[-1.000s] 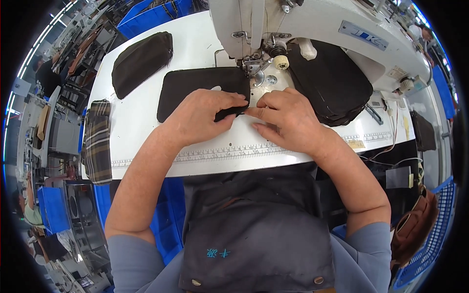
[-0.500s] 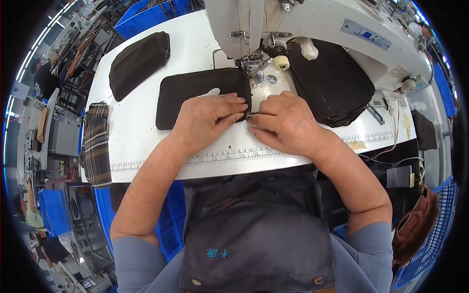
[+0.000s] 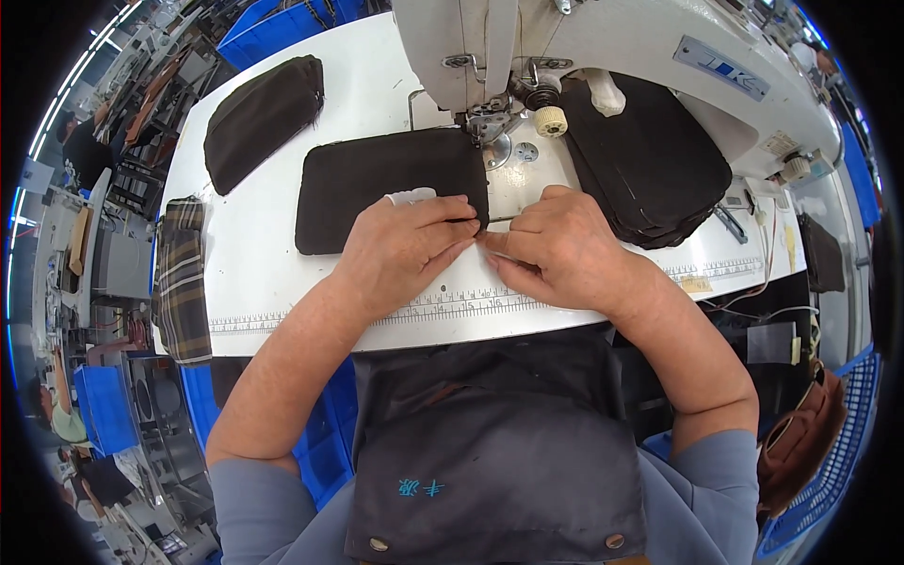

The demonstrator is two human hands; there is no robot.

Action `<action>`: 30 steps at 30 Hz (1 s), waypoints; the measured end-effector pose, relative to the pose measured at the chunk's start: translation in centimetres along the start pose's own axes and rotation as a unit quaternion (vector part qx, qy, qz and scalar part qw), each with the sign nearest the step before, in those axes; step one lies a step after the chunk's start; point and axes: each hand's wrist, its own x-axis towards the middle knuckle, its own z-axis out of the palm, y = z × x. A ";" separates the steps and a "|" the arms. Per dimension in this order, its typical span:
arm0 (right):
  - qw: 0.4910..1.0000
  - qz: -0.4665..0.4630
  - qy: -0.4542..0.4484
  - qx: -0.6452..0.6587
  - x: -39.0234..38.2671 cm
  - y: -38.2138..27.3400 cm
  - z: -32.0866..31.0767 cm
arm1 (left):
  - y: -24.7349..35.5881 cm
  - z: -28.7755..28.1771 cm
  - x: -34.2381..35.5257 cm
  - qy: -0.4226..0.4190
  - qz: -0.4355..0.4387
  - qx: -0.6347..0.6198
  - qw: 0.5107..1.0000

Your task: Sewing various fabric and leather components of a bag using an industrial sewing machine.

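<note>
A flat dark brown fabric piece point(image 3: 377, 184) lies on the white sewing table point(image 3: 264, 273), its right end under the presser foot point(image 3: 492, 141) of a white sewing machine point(image 3: 603, 38). My left hand point(image 3: 405, 250) presses flat on the piece's near right corner, one finger wrapped in white tape. My right hand point(image 3: 565, 250) pinches the piece's right edge with thumb and forefinger, fingertips touching those of the left hand.
A stack of dark fabric pieces point(image 3: 650, 165) sits to the right under the machine arm. Another dark padded piece point(image 3: 264, 118) lies at the far left of the table. A plaid cloth point(image 3: 184, 282) hangs over the left edge. A printed ruler point(image 3: 452, 306) runs along the near edge.
Both hands have drawn back slightly toward me along the fabric's right edge; the fabric piece looks almost unmoved.
</note>
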 end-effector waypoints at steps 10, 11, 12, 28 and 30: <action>0.999 0.007 0.025 0.018 0.3 0.4 -0.2 | 0.2 -0.6 1.3 -0.063 0.070 0.118 0.989; 0.999 0.006 0.025 0.019 0.4 0.3 -0.1 | 0.0 -0.4 1.1 -0.038 0.059 0.093 0.993; 0.998 0.043 0.034 0.043 0.5 0.2 -0.2 | -0.4 0.1 0.8 -0.037 0.059 0.094 0.993; 0.993 -0.067 0.081 -0.060 1.5 2.3 0.4 | 0.0 -0.6 0.7 0.041 0.044 0.087 0.994; 0.993 -0.073 0.073 -0.060 1.4 2.3 0.4 | -0.6 -0.8 0.3 0.019 0.091 0.135 0.986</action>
